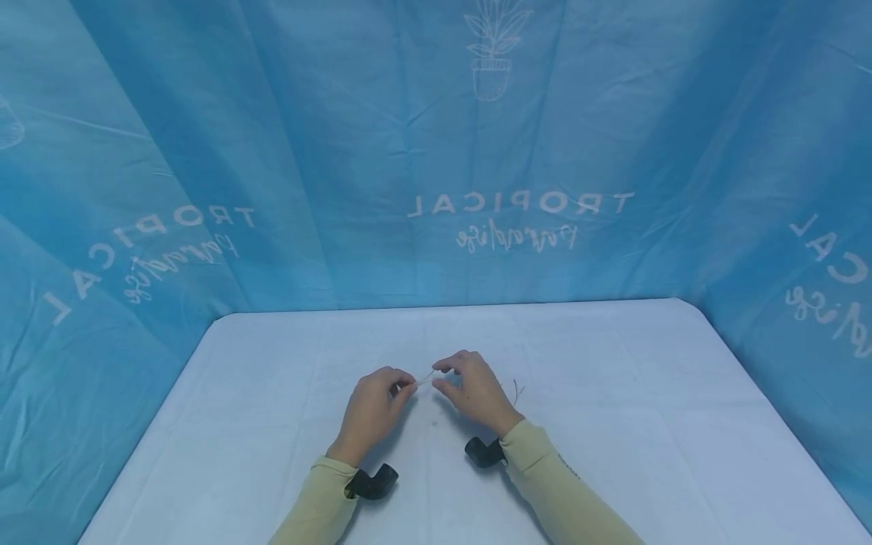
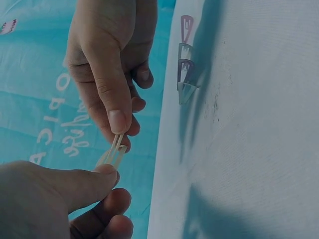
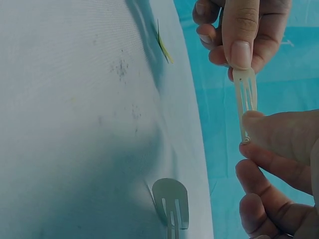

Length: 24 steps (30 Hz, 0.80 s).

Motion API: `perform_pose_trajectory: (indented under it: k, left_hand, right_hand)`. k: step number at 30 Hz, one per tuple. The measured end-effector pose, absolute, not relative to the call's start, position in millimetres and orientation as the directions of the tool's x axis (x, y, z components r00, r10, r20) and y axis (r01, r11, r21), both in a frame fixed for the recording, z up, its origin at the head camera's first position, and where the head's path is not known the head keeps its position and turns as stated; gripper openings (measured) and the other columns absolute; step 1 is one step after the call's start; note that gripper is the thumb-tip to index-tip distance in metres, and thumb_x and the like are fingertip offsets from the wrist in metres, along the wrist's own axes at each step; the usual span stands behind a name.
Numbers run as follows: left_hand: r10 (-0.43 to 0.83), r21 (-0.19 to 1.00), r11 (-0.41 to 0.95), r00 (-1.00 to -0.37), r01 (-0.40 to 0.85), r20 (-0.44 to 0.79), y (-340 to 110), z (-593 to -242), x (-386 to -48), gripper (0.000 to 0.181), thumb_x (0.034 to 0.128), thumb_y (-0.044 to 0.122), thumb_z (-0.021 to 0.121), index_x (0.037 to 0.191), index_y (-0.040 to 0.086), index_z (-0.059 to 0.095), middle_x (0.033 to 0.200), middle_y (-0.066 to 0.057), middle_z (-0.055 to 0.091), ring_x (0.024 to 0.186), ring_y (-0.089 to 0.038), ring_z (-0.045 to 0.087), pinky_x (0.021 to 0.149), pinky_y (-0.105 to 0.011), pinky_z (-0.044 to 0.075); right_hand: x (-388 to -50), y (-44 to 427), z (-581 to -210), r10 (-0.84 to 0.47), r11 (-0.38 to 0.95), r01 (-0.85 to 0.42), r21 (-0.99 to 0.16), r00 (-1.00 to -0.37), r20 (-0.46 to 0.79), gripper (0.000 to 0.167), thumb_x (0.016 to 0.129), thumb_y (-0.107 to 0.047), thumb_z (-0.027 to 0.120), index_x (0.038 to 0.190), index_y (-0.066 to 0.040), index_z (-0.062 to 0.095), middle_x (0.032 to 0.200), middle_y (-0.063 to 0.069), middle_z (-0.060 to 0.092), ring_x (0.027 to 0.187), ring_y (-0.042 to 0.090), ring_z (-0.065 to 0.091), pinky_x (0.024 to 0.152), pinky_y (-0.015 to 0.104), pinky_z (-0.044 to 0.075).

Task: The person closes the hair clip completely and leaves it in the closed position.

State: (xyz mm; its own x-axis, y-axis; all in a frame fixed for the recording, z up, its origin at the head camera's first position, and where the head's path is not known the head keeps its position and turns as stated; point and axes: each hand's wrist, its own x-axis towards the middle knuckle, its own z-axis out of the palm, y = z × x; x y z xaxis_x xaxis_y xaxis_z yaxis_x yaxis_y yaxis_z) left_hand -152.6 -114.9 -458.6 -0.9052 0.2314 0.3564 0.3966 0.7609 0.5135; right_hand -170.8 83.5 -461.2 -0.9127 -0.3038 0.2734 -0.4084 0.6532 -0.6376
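A pale cream hair clip (image 1: 425,378) spans the gap between both hands above the table. My left hand (image 1: 378,409) pinches one end between thumb and forefinger. At the other end are the thumb and forefinger of my right hand (image 1: 479,390). The right wrist view shows the slotted clip (image 3: 238,94) upright, its top under the left thumb (image 3: 240,52) and its lower end between the right thumb (image 3: 279,132) and forefinger. In the left wrist view, thin strips of the clip (image 2: 115,149) appear slightly spread apart.
Pink, purple and greenish clips (image 2: 186,67) stand in a row on the white table (image 2: 259,124). The right wrist view shows a yellow-green clip (image 3: 163,48) and a pale rounded clip (image 3: 171,191). Behind the table hangs a blue printed curtain (image 1: 354,151).
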Motion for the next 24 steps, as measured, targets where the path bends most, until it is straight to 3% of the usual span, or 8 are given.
perform_pose_trajectory:
  k: [24]
  left_hand:
    - [0.199,0.534,0.766,-0.922,0.357,0.331,-120.2,-459.0,-156.9,0.006,0.0938,0.017,0.072,0.097,0.012,0.074,0.087,0.003,0.068,0.073,-0.008,0.056,0.065,-0.027,0.047]
  right_hand:
    - [-171.5,78.8,-464.5,-0.289,0.679,-0.395,-0.618,-0.919,0.270,0.013,0.092,-0.021,0.075,0.099,-0.011,0.074,0.096,0.003,0.068,0.093,0.022,0.059,0.083,0.041,0.050]
